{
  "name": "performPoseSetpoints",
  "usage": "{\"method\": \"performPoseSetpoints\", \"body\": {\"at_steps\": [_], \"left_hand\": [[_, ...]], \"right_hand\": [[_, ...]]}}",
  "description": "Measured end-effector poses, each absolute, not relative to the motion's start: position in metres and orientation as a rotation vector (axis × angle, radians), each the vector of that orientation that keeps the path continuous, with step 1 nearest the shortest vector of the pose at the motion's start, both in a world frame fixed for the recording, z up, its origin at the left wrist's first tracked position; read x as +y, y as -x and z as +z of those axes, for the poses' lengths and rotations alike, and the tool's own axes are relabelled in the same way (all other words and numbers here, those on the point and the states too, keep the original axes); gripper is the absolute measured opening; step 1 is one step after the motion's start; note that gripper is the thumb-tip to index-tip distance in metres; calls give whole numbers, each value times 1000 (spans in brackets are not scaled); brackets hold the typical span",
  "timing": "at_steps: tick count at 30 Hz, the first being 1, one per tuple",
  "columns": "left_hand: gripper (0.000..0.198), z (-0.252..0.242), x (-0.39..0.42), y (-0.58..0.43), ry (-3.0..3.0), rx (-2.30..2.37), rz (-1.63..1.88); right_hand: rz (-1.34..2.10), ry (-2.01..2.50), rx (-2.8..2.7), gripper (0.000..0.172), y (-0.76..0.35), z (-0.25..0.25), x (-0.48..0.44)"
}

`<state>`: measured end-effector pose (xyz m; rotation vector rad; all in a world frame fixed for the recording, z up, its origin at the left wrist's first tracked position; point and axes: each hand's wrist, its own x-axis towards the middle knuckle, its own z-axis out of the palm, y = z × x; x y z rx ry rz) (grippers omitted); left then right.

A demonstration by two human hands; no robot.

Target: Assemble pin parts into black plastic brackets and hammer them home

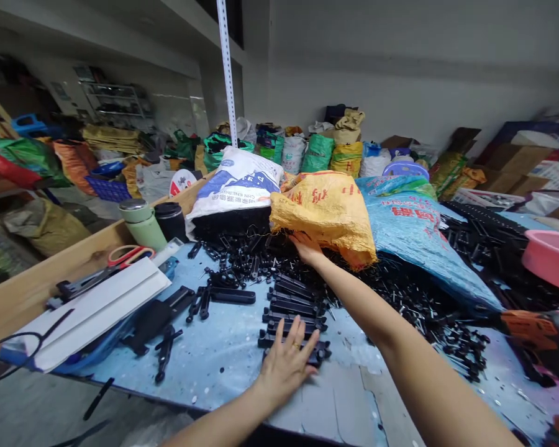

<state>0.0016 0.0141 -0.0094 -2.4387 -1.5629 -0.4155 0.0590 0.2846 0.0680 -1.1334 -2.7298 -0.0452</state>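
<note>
My left hand lies flat with its fingers spread on the near end of a row of long black plastic parts, a ring on one finger. My right arm stretches further across the table, and my right hand is at the mouth of a yellow woven sack. Its fingertips are hidden by the sack's lower edge and dark parts there, so their grip does not show. Small black pieces spread around the sack mouth. One more long black part lies left of the row.
A white-and-blue sack and a blue sack flank the yellow one. Leftward are a green flask, a black cup, red-handled scissors and a white panel. Rightward are an orange power tool, screws and a pink basin.
</note>
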Motion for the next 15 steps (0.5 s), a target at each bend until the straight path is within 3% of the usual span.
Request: {"method": "performPoseSetpoints", "body": {"at_steps": [3,8,11,15], "left_hand": [[64,17,46,16,2357,-1803,-488],[37,67,137,67,1884,-2408,-540],[42,72,190,87,1675,-2554,-573],[28,71,220,93,1588,-2630,-634]], "right_hand": [[-41,1126,-2777,42,-41,68,303],[-35,1006,-2845,34,-34,78,307],[-69,926,-2857,44,-42,91,290],[98,858,-2709,54,-76,107,237]]}}
